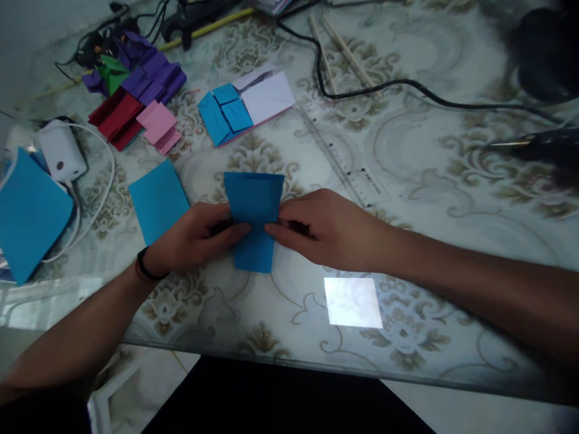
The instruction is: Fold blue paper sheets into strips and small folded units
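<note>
At the far left, cut off by the picture's edge, a curled blue sheet (34, 211), close beside a white device (61, 150) with a looping white cable (111, 178), partly hidden by the sheet. Behind, too dark and tangled to make out fully, black wires (156, 24) near a yellow strip (208, 27). Next, bunched together and overlapping, folded papers: purple (156, 78), green (113, 73), red (117, 117) and pink (160, 126). Nearer, flat on the patterned table (429, 199), a blue rectangle (158, 196), its lower part behind the left hand (196, 238), with a dark band (147, 265) at the wrist. Farther back, a blue folded piece (228, 114) against a white folded piece (269, 99). At the middle, upright between both hands and above the table, a folded blue paper (253, 223), open at the top edge; left side pinched by the left hand, right side by the right hand (323, 229), thumbs on the near face, fingertips behind and out of sight. Beyond the right hand, a clear ruler (341, 160), faint against the pattern, and two pale sticks (346, 51), near a black cord (393, 84). Below, a bright patch (353, 301), paper or reflection impossible to tell. At the right, a dark round object (547, 54), blurred and cut off, and a dark tool (543, 144) with a metal tip, also cropped.
</note>
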